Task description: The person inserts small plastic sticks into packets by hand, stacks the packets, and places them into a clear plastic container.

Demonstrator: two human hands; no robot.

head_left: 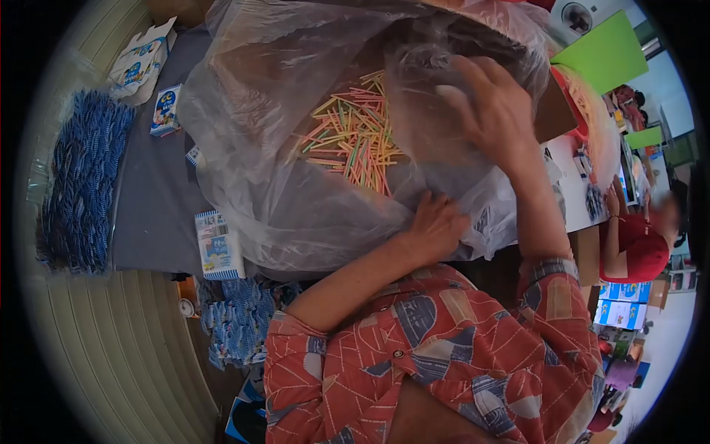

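Observation:
A large clear plastic bag point(255, 166) lies spread and crumpled in front of me, its mouth open. Inside it sits a loose heap of thin sticks point(359, 133) in pink, yellow, green and orange. My left hand point(440, 228) is at the bag's near edge, fingers curled down on the plastic. Higher and to the right, my right hand point(497, 111) is raised over the bag's right side. Its thumb and fingers are apart, with nothing visible held between them, and the fingertips look slightly blurred.
Blue printed packet strips point(85, 181) are piled at far left, and more strips point(237, 318) hang below the grey table point(155, 207). A small box point(166, 109) and a white-blue packet point(219, 246) lie left of the bag. Another person in red point(636, 248) is at right.

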